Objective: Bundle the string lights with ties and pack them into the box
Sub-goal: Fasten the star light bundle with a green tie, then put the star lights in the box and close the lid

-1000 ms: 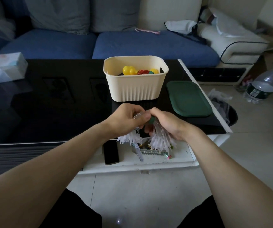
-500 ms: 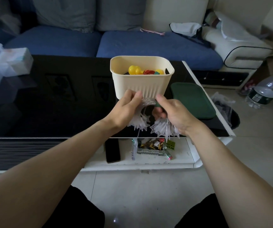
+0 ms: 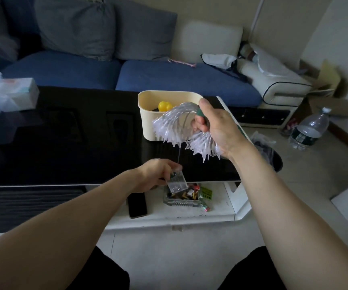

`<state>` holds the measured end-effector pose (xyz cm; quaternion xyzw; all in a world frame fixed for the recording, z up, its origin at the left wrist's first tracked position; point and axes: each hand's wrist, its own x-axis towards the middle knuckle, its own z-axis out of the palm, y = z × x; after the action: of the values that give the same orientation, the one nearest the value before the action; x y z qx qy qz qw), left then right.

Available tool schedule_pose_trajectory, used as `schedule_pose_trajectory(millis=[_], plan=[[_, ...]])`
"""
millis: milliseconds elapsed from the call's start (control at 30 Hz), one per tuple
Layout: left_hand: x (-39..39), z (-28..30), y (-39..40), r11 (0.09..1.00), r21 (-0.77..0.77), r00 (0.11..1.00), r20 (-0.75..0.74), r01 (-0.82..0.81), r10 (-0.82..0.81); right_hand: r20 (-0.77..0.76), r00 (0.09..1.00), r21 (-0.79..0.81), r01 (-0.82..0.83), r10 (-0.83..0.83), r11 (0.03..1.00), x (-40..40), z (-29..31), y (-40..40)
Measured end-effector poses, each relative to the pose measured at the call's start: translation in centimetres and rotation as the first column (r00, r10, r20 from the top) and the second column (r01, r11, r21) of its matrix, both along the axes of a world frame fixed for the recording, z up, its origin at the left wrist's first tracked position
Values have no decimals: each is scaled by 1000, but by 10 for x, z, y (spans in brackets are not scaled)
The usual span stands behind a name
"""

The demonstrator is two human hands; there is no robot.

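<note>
Glossy black coffee table (image 3: 64,143) has the cream ribbed plastic box (image 3: 148,120) sitting on it. Right hand (image 3: 217,126) grips the coiled clear star-shaped string lights (image 3: 175,124) just in front of the box. Left hand (image 3: 158,174), nearer than the box, pinches the clear plastic battery case (image 3: 177,182) dangling on the wire.

No text can be read; the green packet (image 3: 206,193) on the lower shelf (image 3: 217,212) carries print too small.
</note>
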<state>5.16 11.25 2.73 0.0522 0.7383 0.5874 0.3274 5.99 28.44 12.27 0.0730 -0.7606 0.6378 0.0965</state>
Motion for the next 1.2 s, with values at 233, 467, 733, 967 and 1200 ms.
schedule_pose_trajectory(millis=[233,467,733,967,1200], plan=[[7,6,8,998,-58,988,-150,19,-27,-81,993,281,105,-86,954,-8,42,4],[-13,29,3,923,227,944,-35,-312,328,-155,962,440,272,-226,856,-15,48,24],[-64,82,-12,760,426,766,-204,-492,610,-255,952,601,293,-169,744,-83,60,29],[-137,113,-22,835,214,618,-585,-506,524,-412,911,807,375,-18,457,-163,50,21],[-170,74,-12,898,-66,654,-708,-435,265,-123,992,963,113,27,243,-200,-13,19]])
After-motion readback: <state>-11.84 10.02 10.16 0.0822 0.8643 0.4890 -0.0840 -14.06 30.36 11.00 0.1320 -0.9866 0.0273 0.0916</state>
